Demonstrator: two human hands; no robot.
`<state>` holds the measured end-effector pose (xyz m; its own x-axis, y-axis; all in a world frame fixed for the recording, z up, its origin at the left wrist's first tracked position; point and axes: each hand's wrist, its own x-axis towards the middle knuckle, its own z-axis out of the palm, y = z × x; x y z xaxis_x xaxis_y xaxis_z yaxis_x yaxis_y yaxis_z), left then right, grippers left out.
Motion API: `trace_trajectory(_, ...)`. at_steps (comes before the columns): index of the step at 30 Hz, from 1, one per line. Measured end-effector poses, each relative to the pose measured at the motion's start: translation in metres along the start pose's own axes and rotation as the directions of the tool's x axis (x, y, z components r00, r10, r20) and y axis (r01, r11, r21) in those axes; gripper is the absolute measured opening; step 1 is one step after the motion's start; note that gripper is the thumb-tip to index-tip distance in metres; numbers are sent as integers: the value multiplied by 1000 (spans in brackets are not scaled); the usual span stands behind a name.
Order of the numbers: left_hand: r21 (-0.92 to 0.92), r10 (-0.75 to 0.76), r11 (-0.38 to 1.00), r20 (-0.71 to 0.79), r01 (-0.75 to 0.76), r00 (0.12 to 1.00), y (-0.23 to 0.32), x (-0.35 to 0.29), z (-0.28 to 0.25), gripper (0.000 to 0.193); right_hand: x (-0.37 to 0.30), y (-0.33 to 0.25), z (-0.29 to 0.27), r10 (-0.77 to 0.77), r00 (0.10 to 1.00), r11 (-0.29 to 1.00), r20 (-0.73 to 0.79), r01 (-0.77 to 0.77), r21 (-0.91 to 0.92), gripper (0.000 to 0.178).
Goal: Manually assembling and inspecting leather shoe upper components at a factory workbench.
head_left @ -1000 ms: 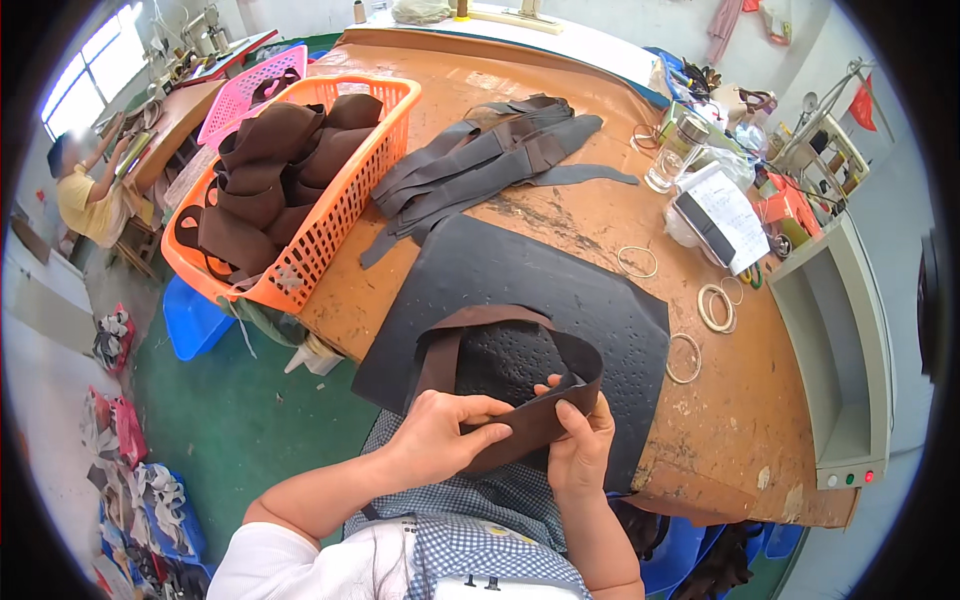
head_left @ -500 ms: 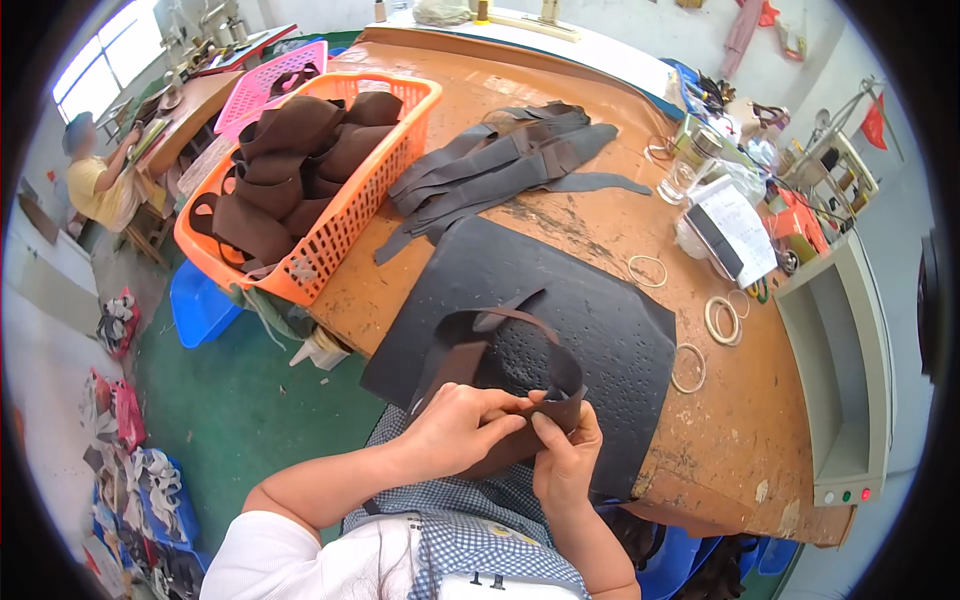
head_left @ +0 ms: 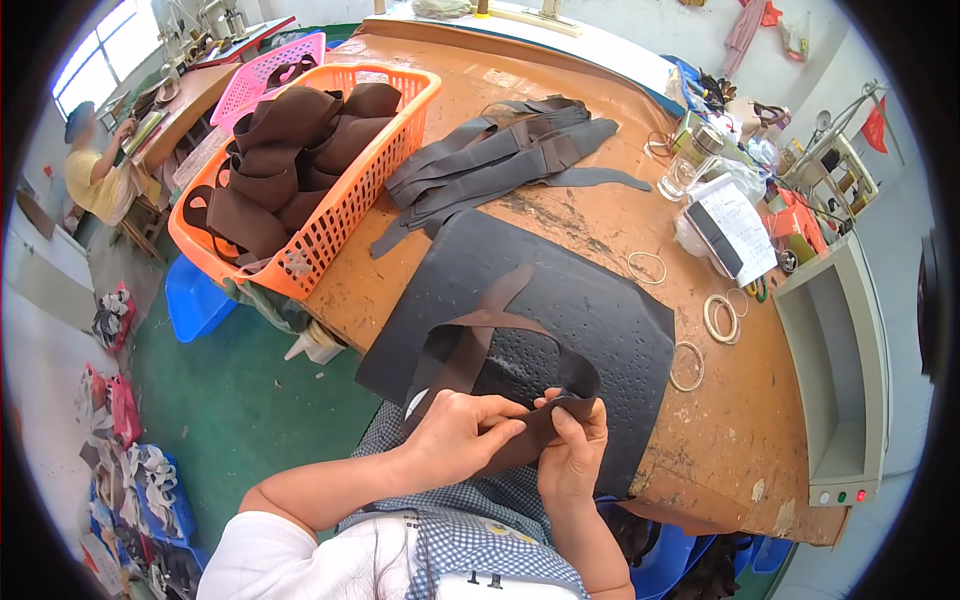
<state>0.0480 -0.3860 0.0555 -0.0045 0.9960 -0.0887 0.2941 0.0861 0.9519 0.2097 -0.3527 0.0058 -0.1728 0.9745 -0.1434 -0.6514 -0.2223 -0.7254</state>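
Note:
Both of my hands are on a dark brown leather-like piece [head_left: 530, 438] with long, looping strap-like parts, close to my apron. My left hand [head_left: 462, 432] pinches its lower edge with thumb and forefinger. Beside it, my right hand [head_left: 572, 448] grips the edge, thumb on the front and fingers behind. The looped strap rises away from my hands over a black pitted mat [head_left: 610, 330]. What lies between my fingertips is too small to make out.
An orange basket [head_left: 345, 215] of similar brown pieces stands at the table's left edge. Dark grey strips [head_left: 510, 160] lie behind the mat. To the right are tape rings [head_left: 722, 320], a glass jar [head_left: 688, 165], papers [head_left: 735, 230] and a grey box-like frame [head_left: 840, 380]. A person [head_left: 95, 175] sits far left.
My right hand has shifted slightly right along the edge, and my left thumb and forefinger have drawn a little away from it. The strap end has swung and now stands out wider above the mat.

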Motion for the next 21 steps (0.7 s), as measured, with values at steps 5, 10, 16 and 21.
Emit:
trace_trajectory(5, -23, -55, 998, 31, 56, 998, 6, 1, -3, 16, -1, 1, 1, 15, 1000, 1000, -27, -15, 1, 17)
trace_trajectory(10, -57, -67, 996, 11, 68, 998, -4, 2, 2, 14, -2, 2, 1, -9, 998, 1000, -56, 8, -15, 18)
trace_trajectory(16, -66, -87, 994, 35, 89, 996, 4, 2, -2, 15, 3, 1, 12, 41, 997, 999, -69, -41, 10, 23)
trace_trajectory(21, -72, -3, 997, -70, -2, 998, -9, 1, 10, 13, 12, 2, 13, 64, 997, 997, -43, -66, -49, 28)
